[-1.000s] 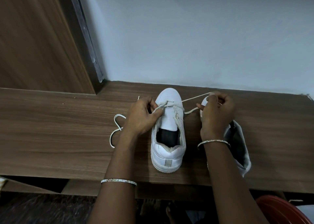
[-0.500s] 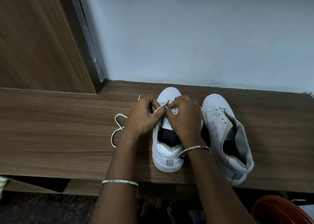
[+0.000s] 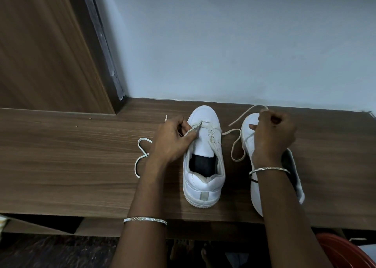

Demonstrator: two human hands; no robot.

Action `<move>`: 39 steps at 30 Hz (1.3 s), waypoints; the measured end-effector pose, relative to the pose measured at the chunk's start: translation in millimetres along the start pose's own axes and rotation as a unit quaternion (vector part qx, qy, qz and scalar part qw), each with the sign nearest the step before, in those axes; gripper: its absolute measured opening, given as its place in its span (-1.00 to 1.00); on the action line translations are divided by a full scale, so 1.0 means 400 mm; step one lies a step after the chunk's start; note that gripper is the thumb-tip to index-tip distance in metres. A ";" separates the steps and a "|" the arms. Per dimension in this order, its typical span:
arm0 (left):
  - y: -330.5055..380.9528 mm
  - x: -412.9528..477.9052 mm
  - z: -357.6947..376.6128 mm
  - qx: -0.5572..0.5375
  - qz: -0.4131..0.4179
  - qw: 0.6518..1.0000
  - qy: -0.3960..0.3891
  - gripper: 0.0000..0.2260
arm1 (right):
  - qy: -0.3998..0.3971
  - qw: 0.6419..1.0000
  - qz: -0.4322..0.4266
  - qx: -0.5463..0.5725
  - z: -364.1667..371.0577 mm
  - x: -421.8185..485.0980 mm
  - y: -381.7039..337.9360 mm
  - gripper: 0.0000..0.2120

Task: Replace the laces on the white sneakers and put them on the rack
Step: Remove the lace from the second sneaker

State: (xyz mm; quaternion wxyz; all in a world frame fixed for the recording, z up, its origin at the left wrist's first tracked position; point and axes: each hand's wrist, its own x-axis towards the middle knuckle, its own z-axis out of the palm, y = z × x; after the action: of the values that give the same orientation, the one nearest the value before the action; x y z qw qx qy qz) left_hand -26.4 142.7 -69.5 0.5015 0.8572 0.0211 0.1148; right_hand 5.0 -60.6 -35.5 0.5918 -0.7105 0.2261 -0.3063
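At frame centre, a flat woven lace [image 3: 234,145] was pinched by the left hand [image 3: 173,139] beside the smooth white sneaker [image 3: 204,156]; its far end was gripped in the curled right hand [image 3: 272,135].

Shows a plain pale blue-grey wall [image 3: 244,44] at the back, softly and evenly lit. Meets a broad brown wood-grain top [image 3: 61,166] along a straight seam. Rises at left into a tall wood-grain panel [image 3: 36,44], edged by a dark grey strip [image 3: 103,44]. Falls into shadow under the top's front edge, with a dark mottled floor [image 3: 50,251] at lower left and a red rounded rim [image 3: 341,251] at lower right.
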 end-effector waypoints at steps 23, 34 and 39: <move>0.003 0.008 0.070 0.153 -0.019 0.982 0.104 -0.92 | -0.286 0.938 -0.037 -0.190 0.041 -0.111 0.006 -0.75; 0.019 0.030 -0.040 -0.606 -0.232 0.730 0.212 -0.78 | -0.204 0.961 -0.089 -0.162 0.040 -0.123 0.008 -0.91; -0.029 0.019 -0.064 -0.185 -0.056 0.960 0.204 -0.92 | -0.184 0.966 -0.075 -0.163 0.044 -0.122 0.010 -0.92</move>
State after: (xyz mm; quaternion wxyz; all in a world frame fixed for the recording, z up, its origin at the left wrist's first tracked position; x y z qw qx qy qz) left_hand -23.6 171.7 -65.9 0.6419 0.7054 0.1498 0.2608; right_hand -17.1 -15.7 -49.7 0.4744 -0.8567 0.1059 -0.1726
